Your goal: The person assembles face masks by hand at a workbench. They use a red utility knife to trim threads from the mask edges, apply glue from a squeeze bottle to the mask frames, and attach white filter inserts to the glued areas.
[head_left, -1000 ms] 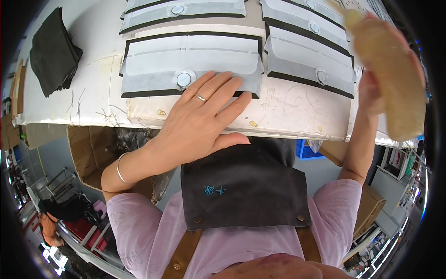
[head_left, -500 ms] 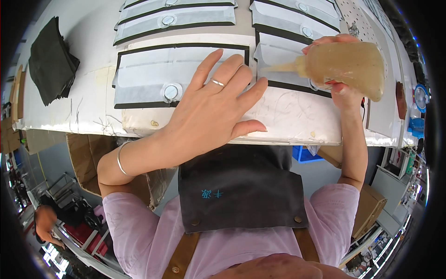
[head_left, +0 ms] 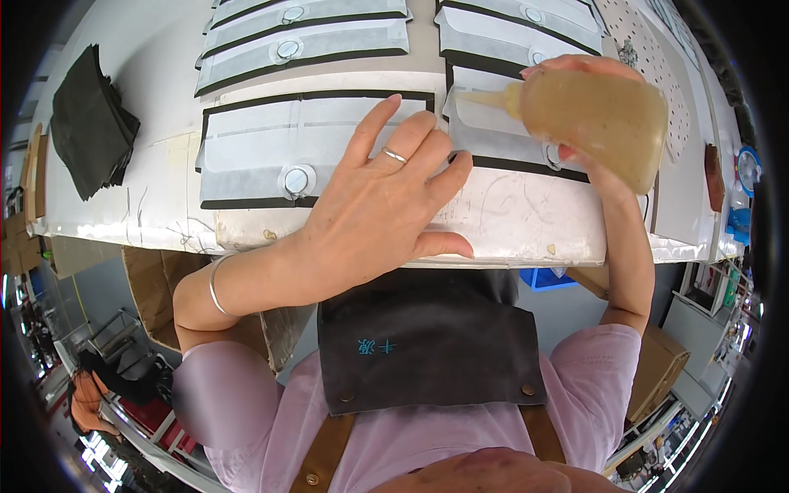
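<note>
My right hand is wrapped round a squeeze bottle of cloudy yellowish liquid, tipped on its side. Its thin nozzle points left, with the tip at the left edge of a white panel with black borders. Much of that panel is hidden by the bottle and hand. My left hand is open, palm down, fingers spread, with its fingertips over the right end of a similar panel and the gap between the two. A round silver disc sits near the left panel's front edge.
More bordered panels with silver discs lie in overlapping rows at the back. A stack of black sheets rests on the left of the white table. Beneath the table are a cardboard box and a blue crate.
The bottle has moved left and its nozzle tip farther back along the right panel's left edge. My left hand has hardly moved. The whole view has shifted slightly.
</note>
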Motion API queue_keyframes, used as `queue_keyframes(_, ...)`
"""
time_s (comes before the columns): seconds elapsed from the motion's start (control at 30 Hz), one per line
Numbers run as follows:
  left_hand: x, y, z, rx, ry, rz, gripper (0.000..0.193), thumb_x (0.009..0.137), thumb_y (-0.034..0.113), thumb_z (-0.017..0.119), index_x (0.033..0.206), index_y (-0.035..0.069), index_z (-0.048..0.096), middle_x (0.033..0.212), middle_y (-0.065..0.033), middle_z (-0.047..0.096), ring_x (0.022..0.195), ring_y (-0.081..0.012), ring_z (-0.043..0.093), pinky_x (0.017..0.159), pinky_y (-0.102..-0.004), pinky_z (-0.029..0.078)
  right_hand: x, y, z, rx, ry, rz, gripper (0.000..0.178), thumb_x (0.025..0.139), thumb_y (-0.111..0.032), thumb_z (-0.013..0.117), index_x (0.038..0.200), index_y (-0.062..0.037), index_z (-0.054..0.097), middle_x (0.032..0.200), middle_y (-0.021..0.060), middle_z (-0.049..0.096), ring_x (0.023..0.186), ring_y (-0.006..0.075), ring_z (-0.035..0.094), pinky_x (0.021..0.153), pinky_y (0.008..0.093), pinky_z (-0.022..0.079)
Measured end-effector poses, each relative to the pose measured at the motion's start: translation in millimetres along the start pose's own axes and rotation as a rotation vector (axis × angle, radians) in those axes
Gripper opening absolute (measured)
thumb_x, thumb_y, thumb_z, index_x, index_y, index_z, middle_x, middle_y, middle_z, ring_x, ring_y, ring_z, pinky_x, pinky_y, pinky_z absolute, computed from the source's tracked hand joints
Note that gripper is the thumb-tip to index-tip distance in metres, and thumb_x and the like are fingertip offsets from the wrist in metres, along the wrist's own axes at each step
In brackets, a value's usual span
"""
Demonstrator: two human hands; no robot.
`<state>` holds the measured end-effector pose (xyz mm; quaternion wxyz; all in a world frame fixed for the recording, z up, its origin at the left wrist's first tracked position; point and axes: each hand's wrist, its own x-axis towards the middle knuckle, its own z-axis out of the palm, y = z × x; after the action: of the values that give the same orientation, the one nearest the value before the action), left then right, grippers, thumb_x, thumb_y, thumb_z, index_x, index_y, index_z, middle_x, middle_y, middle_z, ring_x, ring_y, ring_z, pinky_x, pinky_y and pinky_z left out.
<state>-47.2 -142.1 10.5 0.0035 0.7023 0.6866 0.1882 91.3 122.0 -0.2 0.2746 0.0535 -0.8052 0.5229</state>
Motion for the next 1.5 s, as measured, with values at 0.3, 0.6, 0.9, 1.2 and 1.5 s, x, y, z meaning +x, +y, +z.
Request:
queue_keyframes(0.3,-2,3,3,0.034,-0.002,-0.006,0.081,0.071,0.065,0.072,0.129,0.008,0.066,0.111,-0.0123,0.053,0.124,-0.0315,0.048,0.119,-0.0563,0.026,-22,-7,6,0.201,0.168,0.133,0.093,0.074,-0.047,0.09,0.144,-0.0063,0.044,0.125,0.0179,0.065,0.112,0.0337,0.067,0.09,0.0411,0.059)
queue_keyframes(0.6,-5,9,-17,-0.08,-0.004,0.014,0.079,0.075,0.065,0.071,0.128,0.006,0.066,0.107,-0.0114,0.053,0.118,-0.0327,0.05,0.116,-0.057,0.031,11,-46,-90,1.421,0.119,-0.146,0.085,0.079,-0.026,0.089,0.145,0.0013,0.042,0.151,0.0221,0.044,0.147,0.0344,0.035,0.087,0.0348,0.059)
queue_keyframes(0.9,32,-46,-24,0.097,0.078,0.014,0.065,0.082,0.053,0.073,0.124,0.005,0.065,0.098,-0.0112,0.053,0.108,-0.0335,0.052,0.11,-0.0514,0.036,29,3,-38,0.365,0.348,0.168,0.041,0.099,-0.023,0.07,0.132,-0.0038,0.057,0.126,0.0099,0.064,0.112,0.0219,0.066,0.09,0.0446,0.06)
queue_keyframes(1.2,65,-68,-1,0.147,0.075,0.039,0.064,0.089,0.057,0.066,0.128,0.006,0.065,0.097,-0.0111,0.053,0.106,-0.0308,0.053,0.114,-0.0511,0.032,56,31,-16,0.246,0.198,0.208,0.036,0.093,-0.017,0.077,0.122,-0.0009,0.065,0.11,0.0071,0.073,0.103,0.0171,0.068,0.09,0.0319,0.054)
queue_keyframes(1.5,71,-70,1,0.14,0.038,0.03,0.073,0.082,0.064,0.068,0.126,0.006,0.068,0.096,-0.0116,0.056,0.105,-0.0313,0.054,0.116,-0.0527,0.03,70,33,-16,0.097,0.138,0.205,0.042,0.09,-0.014,0.077,0.127,-0.0012,0.062,0.114,0.0085,0.072,0.106,0.0166,0.068,0.092,0.032,0.055)
